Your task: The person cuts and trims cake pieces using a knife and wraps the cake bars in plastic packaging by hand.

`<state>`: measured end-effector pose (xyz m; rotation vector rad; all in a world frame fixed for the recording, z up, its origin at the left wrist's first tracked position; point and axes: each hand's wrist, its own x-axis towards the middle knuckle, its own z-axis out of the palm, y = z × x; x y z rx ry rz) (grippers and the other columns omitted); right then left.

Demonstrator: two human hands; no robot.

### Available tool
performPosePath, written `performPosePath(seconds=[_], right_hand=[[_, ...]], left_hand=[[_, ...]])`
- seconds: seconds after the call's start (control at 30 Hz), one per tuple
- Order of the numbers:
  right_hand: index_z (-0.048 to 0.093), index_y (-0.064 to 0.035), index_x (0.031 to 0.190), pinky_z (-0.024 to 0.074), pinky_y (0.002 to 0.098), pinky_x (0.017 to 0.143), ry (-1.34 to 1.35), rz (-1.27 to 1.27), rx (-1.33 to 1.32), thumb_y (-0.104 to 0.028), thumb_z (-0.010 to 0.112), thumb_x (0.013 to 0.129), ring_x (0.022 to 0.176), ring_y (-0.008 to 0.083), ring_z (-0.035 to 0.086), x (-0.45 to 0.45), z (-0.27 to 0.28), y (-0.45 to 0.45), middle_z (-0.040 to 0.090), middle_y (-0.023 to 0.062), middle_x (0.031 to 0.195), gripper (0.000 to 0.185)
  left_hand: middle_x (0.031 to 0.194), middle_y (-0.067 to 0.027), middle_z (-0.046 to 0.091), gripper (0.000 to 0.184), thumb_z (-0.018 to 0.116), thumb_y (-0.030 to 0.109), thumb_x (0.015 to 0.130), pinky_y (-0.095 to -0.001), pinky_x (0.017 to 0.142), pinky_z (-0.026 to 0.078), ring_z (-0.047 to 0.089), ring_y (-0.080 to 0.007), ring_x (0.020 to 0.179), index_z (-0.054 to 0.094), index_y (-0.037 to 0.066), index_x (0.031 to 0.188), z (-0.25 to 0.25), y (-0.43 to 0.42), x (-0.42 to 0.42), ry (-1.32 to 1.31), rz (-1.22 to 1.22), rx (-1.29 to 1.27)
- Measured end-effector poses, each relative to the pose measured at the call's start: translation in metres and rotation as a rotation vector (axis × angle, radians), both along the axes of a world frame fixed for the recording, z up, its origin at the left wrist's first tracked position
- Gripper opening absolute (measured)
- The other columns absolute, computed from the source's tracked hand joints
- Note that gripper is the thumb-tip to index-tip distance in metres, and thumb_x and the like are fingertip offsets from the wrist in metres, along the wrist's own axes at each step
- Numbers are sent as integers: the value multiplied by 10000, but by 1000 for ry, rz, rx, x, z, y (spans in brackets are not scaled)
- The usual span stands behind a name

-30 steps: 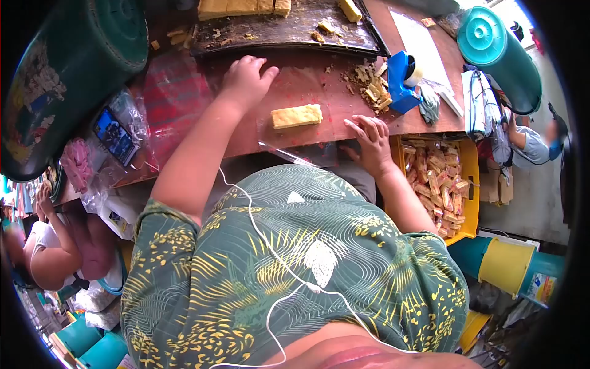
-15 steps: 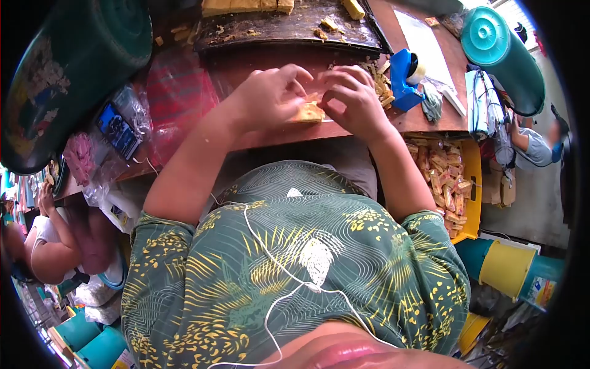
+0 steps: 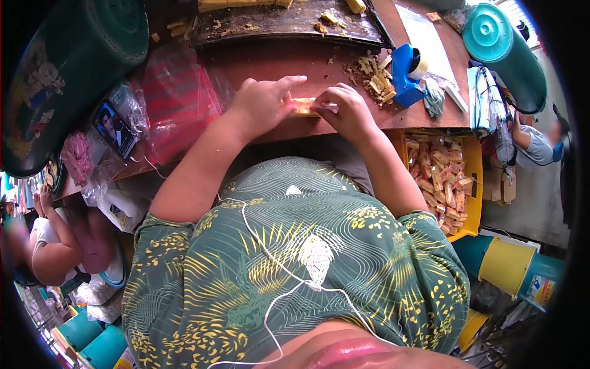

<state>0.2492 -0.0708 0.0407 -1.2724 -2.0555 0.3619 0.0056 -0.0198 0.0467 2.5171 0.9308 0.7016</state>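
Observation:
A yellow snack bar (image 3: 303,108) in thin clear wrapping lies at the table's front edge, between my two hands. My left hand (image 3: 263,106) has its index finger stretched out above the bar, while the thumb and curled fingers press on the left end. On the right end, my right hand (image 3: 348,112) is closed with bent fingers; a small whitish bit shows at its fingertips, too small to name. Left of my forearm is a stack of clear and red plastic sheets (image 3: 178,101). To the right, a yellow crate (image 3: 473,184) holds many wrapped bars (image 3: 439,175).
A dark tray (image 3: 276,27) with yellow slabs stands at the back. Broken pieces (image 3: 378,80) lie beside a blue tape dispenser (image 3: 405,77). A phone (image 3: 115,130) and a green bucket (image 3: 74,80) are at left. Another person (image 3: 58,246) sits at lower left.
My hands have come down onto the bar's ends, and its wrapping is now folded narrower. My left index finger has straightened. The right fingers have closed in.

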Motion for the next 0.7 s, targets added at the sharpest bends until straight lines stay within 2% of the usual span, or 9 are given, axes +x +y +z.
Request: performPosePath(seconds=[0.07, 0.17, 0.27, 0.33, 0.37, 0.4, 0.53, 0.63, 0.7], right_hand=[[650, -44, 900, 537, 390, 712, 72, -59, -37, -150, 828, 825, 795, 257, 674, -2, 0, -6, 698, 95, 835, 221], [610, -40, 980, 540, 326, 699, 218, -183, -236, -115, 796, 882, 783, 165, 677, 6, -6, -9, 696, 74, 837, 223], [559, -46, 1076, 544, 264, 727, 563, -210, -422, -48, 665, 983, 790, 95, 646, 9, -30, -6, 681, 63, 855, 141], [572, -20, 1024, 547, 262, 738, 670, -199, -583, -20, 608, 1001, 777, 100, 633, 4, -16, -10, 679, 62, 865, 43], [578, -7, 999, 548, 261, 744, 721, -191, -663, -6, 580, 1010, 770, 102, 627, 3, -11, -11, 678, 62, 870, 12], [615, 14, 927, 547, 259, 722, 446, -25, -349, 12, 539, 1019, 748, 95, 624, 21, -47, 2, 686, 62, 895, 120], [724, -14, 1054, 518, 262, 676, 537, -78, -523, -64, 655, 980, 720, 76, 587, 12, -37, 1, 681, 37, 849, 114], [755, -41, 1151, 489, 247, 656, 338, -190, -544, -123, 753, 936, 716, 57, 561, 9, -19, -5, 676, 5, 813, 230], [759, -40, 1163, 463, 214, 649, 233, -241, -478, -122, 800, 910, 724, 34, 558, 11, -18, -4, 672, -50, 809, 270]], left_hand=[[884, -40, 744, 577, 768, 190, 878, -353, 714, 528, 719, -205, 775, 564, 165, 1416, 2, -4, -3, -20, 20, -27], [890, -60, 748, 506, 742, 150, 923, -317, 733, 546, 718, -141, 774, 574, 139, 1400, -1, -10, -13, -219, 184, -373], [902, -48, 734, 236, 665, 109, 986, -285, 726, 550, 680, -90, 823, 592, 91, 1210, -22, 1, -21, -349, 227, -570], [949, -49, 718, 34, 605, 76, 1014, -265, 758, 542, 670, -93, 874, 573, 72, 1025, -19, 1, -19, -419, 218, -669], [966, -53, 715, 19, 596, 70, 1017, -261, 780, 542, 669, -96, 885, 592, 60, 1033, -24, 4, -22, -428, 143, -751], [984, -56, 712, 36, 587, 64, 1020, -258, 802, 542, 668, -99, 896, 611, 48, 1041, -31, 10, -26, -436, 69, -831], [1057, -50, 707, 132, 608, 60, 1010, -255, 893, 537, 657, -103, 964, 684, 6, 1104, -34, 15, -36, -409, -2, -1020], [1072, -38, 708, 206, 655, 82, 993, -245, 916, 537, 651, -97, 988, 696, -29, 1162, -9, -4, -25, -490, 83, -964], [1042, -28, 716, 195, 699, 129, 967, -295, 951, 518, 652, -133, 1028, 728, 12, 1120, -18, -5, -22, -413, 189, -718]])
